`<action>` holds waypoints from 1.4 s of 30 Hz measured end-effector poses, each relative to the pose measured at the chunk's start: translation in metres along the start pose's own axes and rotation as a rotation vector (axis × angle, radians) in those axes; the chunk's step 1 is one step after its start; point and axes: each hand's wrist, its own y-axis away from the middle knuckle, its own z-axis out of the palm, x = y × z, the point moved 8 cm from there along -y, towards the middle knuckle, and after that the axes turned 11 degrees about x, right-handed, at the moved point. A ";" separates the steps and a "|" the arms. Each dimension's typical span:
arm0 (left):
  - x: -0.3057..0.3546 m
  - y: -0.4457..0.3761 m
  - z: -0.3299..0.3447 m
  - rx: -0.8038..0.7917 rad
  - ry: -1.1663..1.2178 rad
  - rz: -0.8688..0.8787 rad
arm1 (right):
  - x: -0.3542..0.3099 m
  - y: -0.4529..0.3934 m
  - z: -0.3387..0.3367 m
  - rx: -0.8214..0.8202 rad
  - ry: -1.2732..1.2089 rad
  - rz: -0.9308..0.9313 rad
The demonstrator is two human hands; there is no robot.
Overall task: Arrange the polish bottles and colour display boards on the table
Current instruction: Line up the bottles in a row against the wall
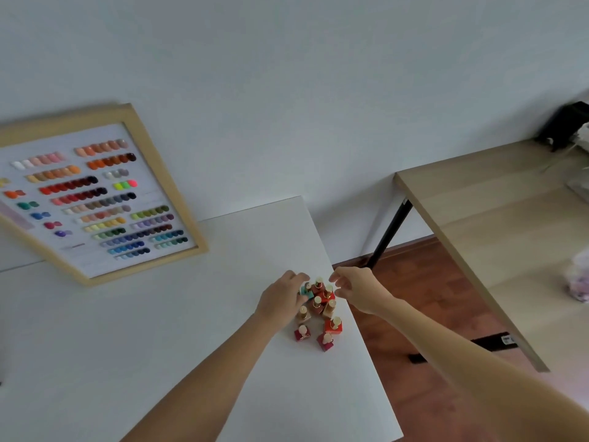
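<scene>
Gold-capped polish bottles [318, 309] cluster between both hands [282, 298], touching left.

Both hands, left hand [284, 296] and right hand [357, 287], flank clustered polish bottles [318, 309] on the white table [159, 330].

The scene is lit softly and evenly, rather dim and grey. Only faint shadows are cast on the white table [159, 346]. No glare is seen. Straight edges are bent by wide-angle distortion, and the far left colour display board [95, 193] is slightly blurred.
</scene>
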 end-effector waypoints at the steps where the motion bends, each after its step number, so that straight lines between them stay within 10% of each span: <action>1: 0.002 -0.003 0.003 -0.006 -0.016 -0.002 | -0.001 -0.002 0.001 -0.001 -0.004 -0.016; 37: -0.060 0.022 -0.016 0.061 -0.055 -0.179 | 0.020 0.055 0.011 0.127 0.063 0.034; 42: -0.064 0.026 -0.009 -0.115 0.013 -0.153 | 0.014 0.058 0.021 0.102 0.019 0.013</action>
